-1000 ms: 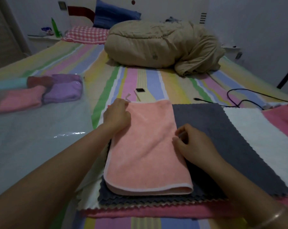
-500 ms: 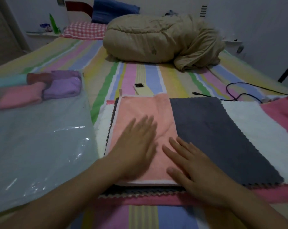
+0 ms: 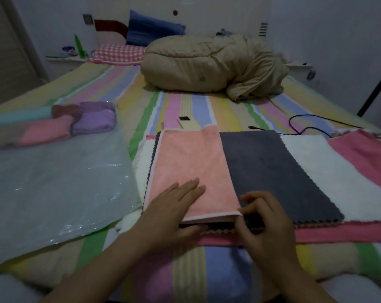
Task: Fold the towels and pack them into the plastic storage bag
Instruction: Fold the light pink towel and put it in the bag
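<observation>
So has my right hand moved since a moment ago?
Yes. The right hand drew back along the pink towel to its near right corner, now pinching it.

no readable text, labels, brands or numbers anywhere

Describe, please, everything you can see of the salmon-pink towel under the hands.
The salmon-pink towel looks like soft terry cloth with a pale border. It is folded into a long rectangle and lies flat on top of the stack, covering the left part of the dark grey towel. The left hand rests flat on its near end. The right hand appears to pinch its near right corner.
</observation>
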`<state>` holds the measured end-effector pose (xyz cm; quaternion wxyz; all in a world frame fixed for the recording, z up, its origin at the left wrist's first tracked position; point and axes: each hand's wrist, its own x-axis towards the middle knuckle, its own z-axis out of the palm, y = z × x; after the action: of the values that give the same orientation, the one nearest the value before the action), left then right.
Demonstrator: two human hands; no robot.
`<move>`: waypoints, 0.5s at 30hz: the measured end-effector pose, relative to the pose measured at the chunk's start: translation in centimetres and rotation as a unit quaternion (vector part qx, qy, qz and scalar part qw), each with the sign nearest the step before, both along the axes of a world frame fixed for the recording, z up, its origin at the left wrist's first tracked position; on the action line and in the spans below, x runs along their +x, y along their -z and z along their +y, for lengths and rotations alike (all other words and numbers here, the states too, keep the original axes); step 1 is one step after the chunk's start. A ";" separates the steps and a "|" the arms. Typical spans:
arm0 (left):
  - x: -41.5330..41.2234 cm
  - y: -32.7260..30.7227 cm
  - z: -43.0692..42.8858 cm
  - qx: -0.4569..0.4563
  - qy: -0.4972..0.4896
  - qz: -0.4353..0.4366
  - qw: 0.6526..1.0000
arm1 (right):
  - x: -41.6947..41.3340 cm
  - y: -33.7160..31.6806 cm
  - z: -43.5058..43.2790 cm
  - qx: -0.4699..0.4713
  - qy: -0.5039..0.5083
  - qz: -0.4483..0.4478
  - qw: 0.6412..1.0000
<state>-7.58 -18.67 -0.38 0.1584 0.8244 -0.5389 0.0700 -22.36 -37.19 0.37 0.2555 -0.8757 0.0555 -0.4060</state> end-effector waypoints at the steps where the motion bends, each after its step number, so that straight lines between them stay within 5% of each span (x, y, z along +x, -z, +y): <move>1: -0.1 -0.1 0.0 -0.009 -0.007 0.003 1.000 | -0.2 0.5 0.1 0.002 0.005 0.000 1.000; 11: -0.4 -1.1 3.5 -0.125 -0.066 -0.024 0.990 | -0.6 0.7 -0.9 -0.052 -0.067 0.103 0.991; 15: 0.4 -0.8 5.3 -0.158 -0.105 0.023 0.982 | 0.1 0.3 -1.2 -0.053 -0.070 0.081 0.993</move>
<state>-7.20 -13.41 0.41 0.2904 0.8427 -0.4274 0.1512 -22.26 -38.37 0.09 0.2311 -0.9197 -0.0070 -0.3174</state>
